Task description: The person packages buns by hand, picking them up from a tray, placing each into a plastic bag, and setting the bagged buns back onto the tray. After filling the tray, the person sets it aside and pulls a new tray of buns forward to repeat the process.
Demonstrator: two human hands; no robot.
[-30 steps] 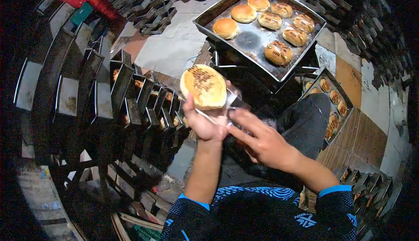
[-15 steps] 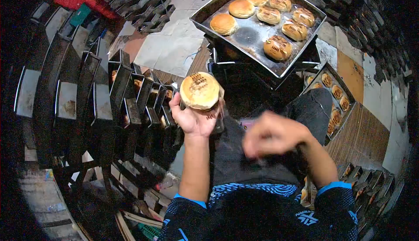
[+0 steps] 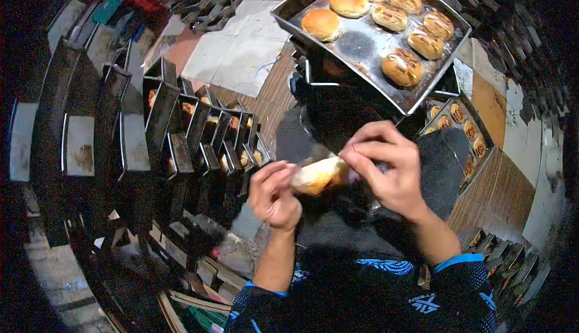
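Golden and round, a soft bun (image 3: 318, 175) sits edge-on between both hands above the person's dark lap. Left hand (image 3: 274, 195) clasps its near end; right hand (image 3: 389, 173) pinches the far end, fingertips together. Beyond, a scuffed metal tray (image 3: 362, 46) carries seven glossy buns (image 3: 403, 67).

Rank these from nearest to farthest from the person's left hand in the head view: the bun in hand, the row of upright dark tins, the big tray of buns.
1. bun in hand: touching the left hand, to its right.
2. upright dark tins: up and left.
3. big tray: top, beyond the right hand.
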